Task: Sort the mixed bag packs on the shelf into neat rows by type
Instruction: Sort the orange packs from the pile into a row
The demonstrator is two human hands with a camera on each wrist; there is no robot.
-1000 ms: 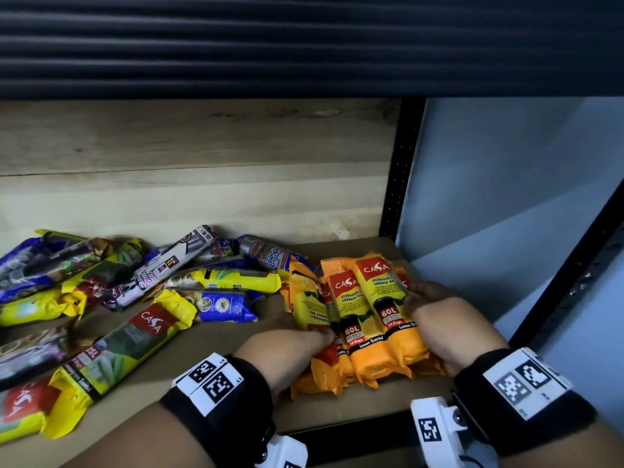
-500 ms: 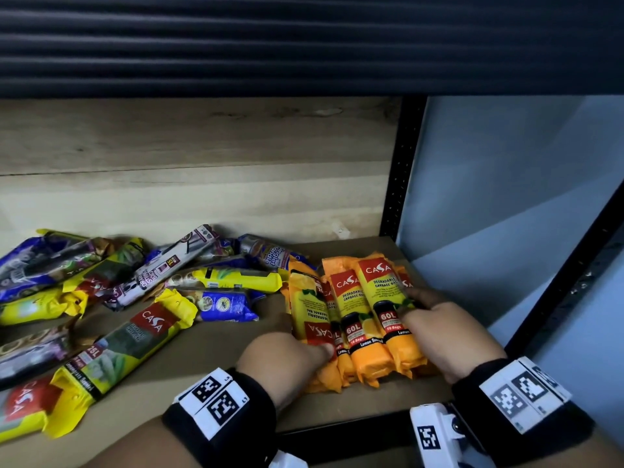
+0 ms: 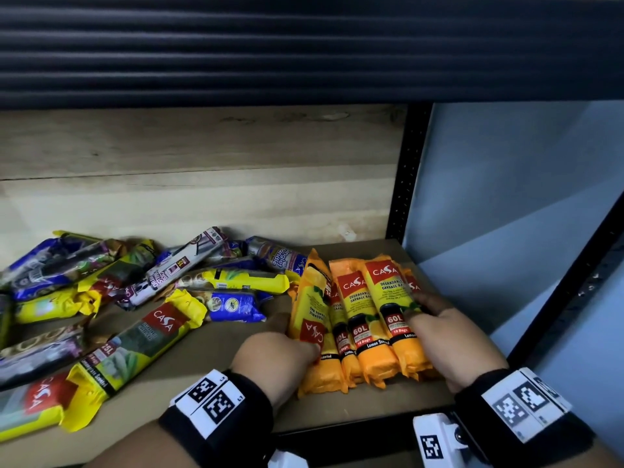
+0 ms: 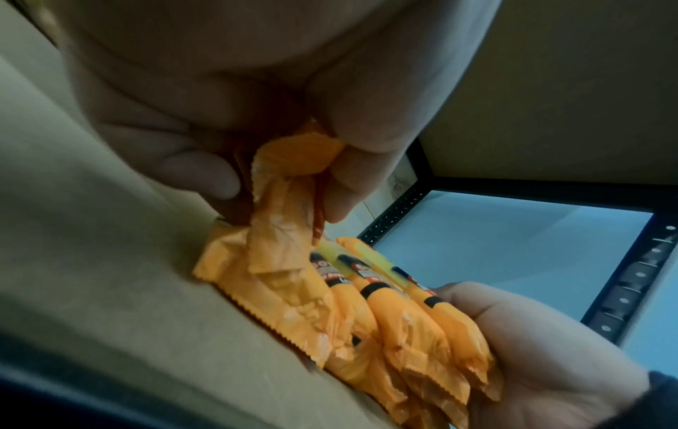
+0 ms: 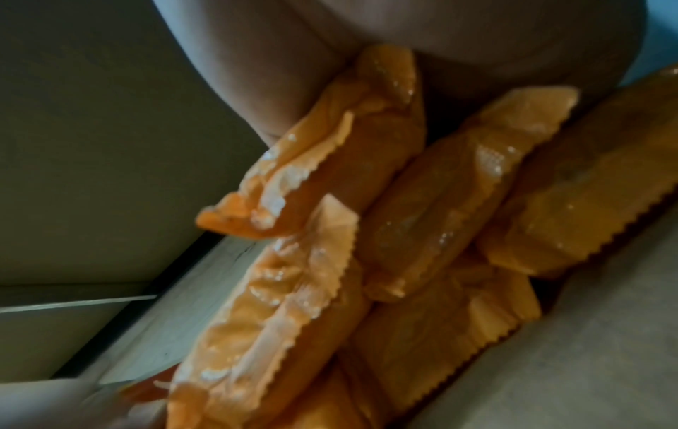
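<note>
Several orange Casa garbage-bag packs [image 3: 368, 319] lie side by side, lengthwise, at the right end of the wooden shelf [image 3: 202, 366]. My left hand [image 3: 280, 352] grips the near end of the leftmost orange pack [image 3: 312, 315]; in the left wrist view thumb and fingers pinch its crimped end [image 4: 293, 162]. My right hand [image 3: 449, 346] holds the group from the right, with its fingers curled over the rightmost packs. In the right wrist view the orange packs [image 5: 403, 232] sit under the palm, stacked in two layers.
A mixed pile of blue, purple and yellow packs [image 3: 135, 282] covers the shelf's left half, with a long yellow-green Casa pack [image 3: 141, 339] nearest the front. A black upright post [image 3: 405, 170] and a pale blue wall bound the right end. A dark front rail [image 3: 337, 437] edges the shelf.
The leftmost orange pack has slid farther back, level with the others. The orange group has closed up between both hands, and the right hand has drawn slightly toward the front edge.
</note>
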